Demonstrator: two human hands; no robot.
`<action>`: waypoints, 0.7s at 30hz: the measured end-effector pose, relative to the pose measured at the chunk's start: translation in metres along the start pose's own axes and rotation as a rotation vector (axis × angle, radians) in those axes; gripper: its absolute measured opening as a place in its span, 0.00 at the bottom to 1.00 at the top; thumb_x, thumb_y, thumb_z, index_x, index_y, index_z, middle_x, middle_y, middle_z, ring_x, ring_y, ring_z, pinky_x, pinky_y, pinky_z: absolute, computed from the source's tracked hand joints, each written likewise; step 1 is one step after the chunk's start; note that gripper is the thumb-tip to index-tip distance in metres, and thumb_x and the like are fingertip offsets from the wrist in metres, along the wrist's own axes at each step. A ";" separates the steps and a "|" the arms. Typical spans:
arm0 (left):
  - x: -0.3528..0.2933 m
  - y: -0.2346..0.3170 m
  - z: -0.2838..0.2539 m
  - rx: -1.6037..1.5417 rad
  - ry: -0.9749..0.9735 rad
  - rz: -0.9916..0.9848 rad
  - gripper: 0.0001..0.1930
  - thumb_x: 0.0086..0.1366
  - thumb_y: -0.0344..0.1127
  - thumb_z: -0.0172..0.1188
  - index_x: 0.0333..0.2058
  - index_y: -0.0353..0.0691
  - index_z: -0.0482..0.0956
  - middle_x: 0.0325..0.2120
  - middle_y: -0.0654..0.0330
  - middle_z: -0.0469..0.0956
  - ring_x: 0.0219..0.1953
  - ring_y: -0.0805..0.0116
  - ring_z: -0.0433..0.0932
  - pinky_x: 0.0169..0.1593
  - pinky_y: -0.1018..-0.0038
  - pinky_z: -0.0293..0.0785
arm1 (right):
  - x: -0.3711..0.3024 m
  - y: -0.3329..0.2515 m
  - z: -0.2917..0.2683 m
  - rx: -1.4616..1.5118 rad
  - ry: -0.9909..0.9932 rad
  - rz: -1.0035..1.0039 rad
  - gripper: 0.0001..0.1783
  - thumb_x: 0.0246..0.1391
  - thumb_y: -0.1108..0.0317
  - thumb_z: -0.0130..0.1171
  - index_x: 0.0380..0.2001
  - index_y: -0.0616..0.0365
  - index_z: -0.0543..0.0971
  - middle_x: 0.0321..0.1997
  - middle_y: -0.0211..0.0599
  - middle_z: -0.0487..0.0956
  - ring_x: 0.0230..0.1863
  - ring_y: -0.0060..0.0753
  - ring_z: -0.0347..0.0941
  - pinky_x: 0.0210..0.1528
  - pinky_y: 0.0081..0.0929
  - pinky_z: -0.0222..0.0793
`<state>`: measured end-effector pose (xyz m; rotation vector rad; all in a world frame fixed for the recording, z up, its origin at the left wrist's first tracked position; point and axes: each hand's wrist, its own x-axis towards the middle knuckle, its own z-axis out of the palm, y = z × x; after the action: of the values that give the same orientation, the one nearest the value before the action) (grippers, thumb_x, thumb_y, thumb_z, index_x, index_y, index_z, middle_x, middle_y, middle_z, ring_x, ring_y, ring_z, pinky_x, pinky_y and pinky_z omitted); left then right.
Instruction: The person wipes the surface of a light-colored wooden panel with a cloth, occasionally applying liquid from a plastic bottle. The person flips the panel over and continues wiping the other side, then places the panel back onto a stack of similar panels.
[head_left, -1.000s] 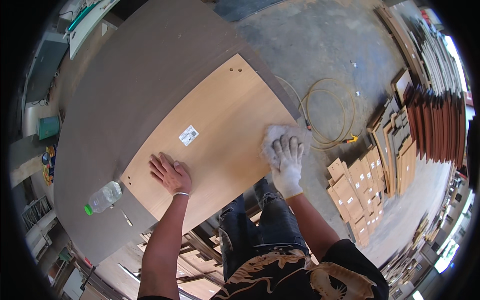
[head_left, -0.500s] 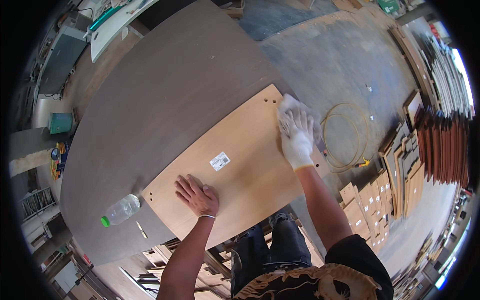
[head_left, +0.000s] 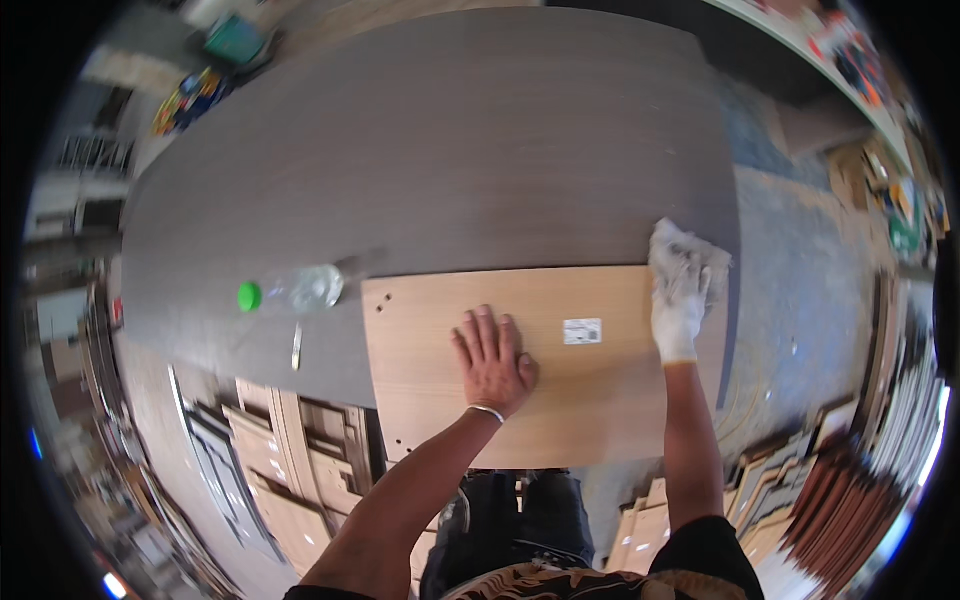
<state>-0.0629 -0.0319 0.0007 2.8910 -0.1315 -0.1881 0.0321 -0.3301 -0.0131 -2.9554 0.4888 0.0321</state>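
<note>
Beneath the spread left fingers (head_left: 487,335), the tan panel (head_left: 590,390).

I see the left grip (head_left: 493,368) bare above a thin pale wristband (head_left: 487,411); a white glove (head_left: 677,335) with a yellowish cuff covers the right grip (head_left: 685,295). Lower frame: black short-sleeved shirt (head_left: 705,557) with tan print, dark jeans (head_left: 510,520).

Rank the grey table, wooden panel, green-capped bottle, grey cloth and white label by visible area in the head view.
1. Grey table
2. Wooden panel
3. Green-capped bottle and grey cloth: too alike to rank; the gloved right hand hides part of the cloth
4. White label
</note>
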 end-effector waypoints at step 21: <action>-0.007 -0.003 0.035 -0.194 0.092 -0.011 0.37 0.68 0.48 0.51 0.71 0.36 0.59 0.76 0.41 0.49 0.78 0.39 0.48 0.75 0.37 0.48 | -0.165 -0.371 0.028 0.260 -0.492 -1.520 0.27 0.65 0.54 0.53 0.65 0.48 0.76 0.72 0.37 0.72 0.76 0.47 0.60 0.80 0.53 0.44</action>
<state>-0.0746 -0.0365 -0.0328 2.7014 -0.0766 -0.0650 -0.0046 0.0745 0.0186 -2.1677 -1.5899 0.4329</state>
